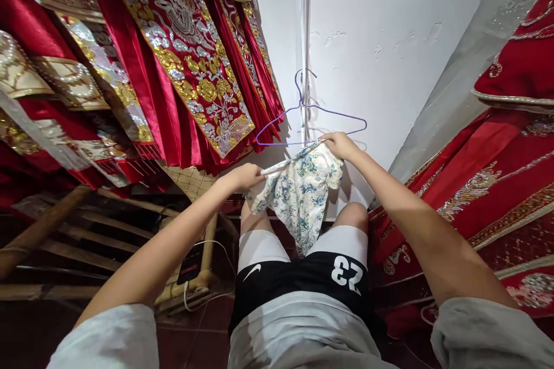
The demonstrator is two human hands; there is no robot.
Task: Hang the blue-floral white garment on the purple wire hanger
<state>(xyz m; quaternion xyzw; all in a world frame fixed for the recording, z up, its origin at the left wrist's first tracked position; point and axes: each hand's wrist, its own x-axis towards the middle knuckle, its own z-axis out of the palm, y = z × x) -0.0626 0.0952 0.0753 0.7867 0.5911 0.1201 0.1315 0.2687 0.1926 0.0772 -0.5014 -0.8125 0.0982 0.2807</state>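
White wall (372,6) ahead, red embroidered costumes (208,63) either side. My left grip (250,176) and right grip (339,144) are closed on the upper edge of a floral garment (303,190), stretched before my knees (352,215). Progress: garment spread, but off the purple hanger (302,105) just beyond, which shows bare. Whether the two touch, I cannot tell.

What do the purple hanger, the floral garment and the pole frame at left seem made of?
Purple hanger: smooth, perhaps coated wire or plastic; its rod is thin and even. Floral garment: matte, printed fabric, judging by its soft folds; fibre unclear. Pole frame: probably bamboo, slightly glossy, given its rounded, tan poles.
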